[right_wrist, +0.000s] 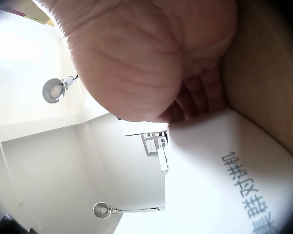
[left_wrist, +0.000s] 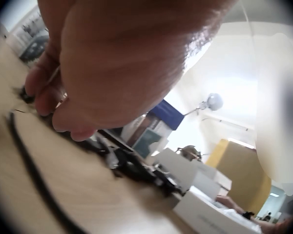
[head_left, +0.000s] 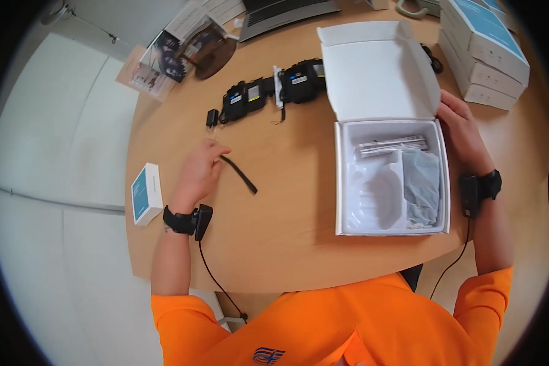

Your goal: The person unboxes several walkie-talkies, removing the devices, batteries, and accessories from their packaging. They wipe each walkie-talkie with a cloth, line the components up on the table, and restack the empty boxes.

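My left hand (head_left: pixel 202 171) is over the left half of the table, its fingers bent together at one end of a thin black strap (head_left: pixel 243 175). The strap (left_wrist: pixel 36 175) curves away from the fingertips; the exact contact is hidden under the hand. An open white box (head_left: pixel 339 183) sits on the right, lid (head_left: pixel 378 70) raised. My right hand (head_left: pixel 463 134) holds the box at its right side by the lid's lower corner, fingers bent around the edge. In the right wrist view those fingers (right_wrist: pixel 200 97) meet the white cardboard. Inside the box lie a bagged item (head_left: pixel 421 186) and thin packets (head_left: pixel 393 146).
Black devices (head_left: pixel 244 100) with cords and a small black adapter (head_left: pixel 211 118) lie behind the left hand. A small teal-and-white box (head_left: pixel 146 194) stands at the left edge. Stacked white boxes (head_left: pixel 488 61) are at the back right, a laptop (head_left: pixel 287 18) and sunglasses (head_left: pixel 210 52) farther back.
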A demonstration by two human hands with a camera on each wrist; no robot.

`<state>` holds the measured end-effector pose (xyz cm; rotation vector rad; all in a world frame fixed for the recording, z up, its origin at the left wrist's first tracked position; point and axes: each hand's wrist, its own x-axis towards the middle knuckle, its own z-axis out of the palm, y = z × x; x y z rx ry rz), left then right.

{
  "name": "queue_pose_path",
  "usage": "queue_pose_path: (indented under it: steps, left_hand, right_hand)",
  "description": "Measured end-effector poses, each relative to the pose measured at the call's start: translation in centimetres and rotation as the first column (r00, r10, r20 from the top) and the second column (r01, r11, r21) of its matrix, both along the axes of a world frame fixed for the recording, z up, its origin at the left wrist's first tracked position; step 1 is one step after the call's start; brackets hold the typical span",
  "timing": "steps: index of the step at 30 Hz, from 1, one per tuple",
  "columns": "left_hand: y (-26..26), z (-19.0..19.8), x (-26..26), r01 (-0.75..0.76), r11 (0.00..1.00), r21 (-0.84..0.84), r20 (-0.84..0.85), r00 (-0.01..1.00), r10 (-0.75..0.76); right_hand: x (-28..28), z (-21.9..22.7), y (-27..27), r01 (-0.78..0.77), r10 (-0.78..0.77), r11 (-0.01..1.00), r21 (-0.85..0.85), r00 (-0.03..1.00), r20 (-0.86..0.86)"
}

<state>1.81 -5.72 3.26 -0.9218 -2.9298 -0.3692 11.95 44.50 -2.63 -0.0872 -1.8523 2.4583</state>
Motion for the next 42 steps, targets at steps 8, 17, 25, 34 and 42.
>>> queue_pose_path:
  steps: [8, 17, 25, 34, 42]
  left_hand:
    - [-0.9, -1.0, 0.5, -0.026, 0.997, -0.077, 0.069, 0.997, 0.031]
    - [7.3, 3.7, 1.9, -0.162, 0.831, 0.533, 0.342, 0.939, -0.036]
    - [18.3, 5.9, 6.1, -0.004, 0.507, 0.862, 0.263, 0.859, -0.440]
    - [24.9, -0.1, 5.2, 0.465, 0.884, -0.040, -0.129, 0.875, -0.466]
    - [21.6, 0.9, 4.8, 0.553, 0.701, 0.450, -0.179, 0.825, -0.535]
  right_hand:
    - [0.3, 0.3, -0.2, 0.026, -0.016, 0.988, 0.152, 0.997, -0.070]
    - [0.2, 0.0, 0.5, -0.004, 0.007, 0.993, 0.117, 0.999, -0.031]
    - [0.0, -0.3, 0.7, -0.015, 0.022, 0.992, 0.128, 0.998, -0.053]
    - [0.2, 0.2, 0.8, -0.021, 0.025, 0.994, 0.112, 0.999, -0.034]
    - [0.3, 0.6, 0.2, 0.005, -0.004, 0.996, 0.091, 1.000, -0.004]
